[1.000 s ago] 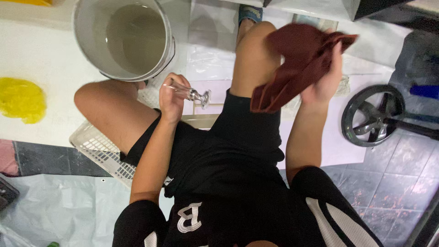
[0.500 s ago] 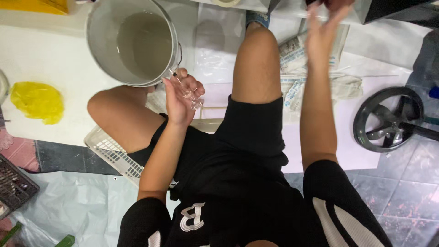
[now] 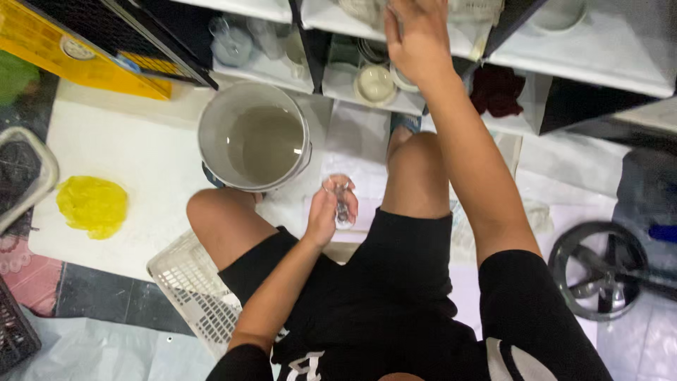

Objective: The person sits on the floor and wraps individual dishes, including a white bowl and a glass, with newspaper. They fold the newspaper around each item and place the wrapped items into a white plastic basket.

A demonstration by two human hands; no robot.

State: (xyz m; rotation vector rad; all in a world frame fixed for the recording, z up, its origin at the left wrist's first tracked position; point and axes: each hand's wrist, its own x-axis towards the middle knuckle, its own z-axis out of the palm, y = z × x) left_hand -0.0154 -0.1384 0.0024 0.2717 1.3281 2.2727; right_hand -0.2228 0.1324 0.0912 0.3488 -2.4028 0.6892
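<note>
Two bare hands work over a white floor sheet. At far left lies a yellow cloth [image 3: 92, 205], well apart from the white bucket [image 3: 254, 135] of cloudy water. Just right of the bucket, the left hand [image 3: 326, 214] has its fingers curled around a small clear glass [image 3: 341, 201], held between the knees. The right hand [image 3: 416, 37] reaches up onto the white shelf [image 3: 367, 21], fingers pressed together. A dark red cloth [image 3: 496, 89] sits in the shelf below.

You've got a clear glass [image 3: 341, 201] in your left hand [image 3: 326, 215], grey bucket [image 3: 211, 152] of murky greyish water, yellow cloth [image 3: 92, 204] on the white mat [image 3: 141, 162], dark red cloth [image 3: 497, 90] on the white shelf [image 3: 606, 60], white lattice basket [image 3: 190, 282], black shorts [image 3: 395, 282].
</note>
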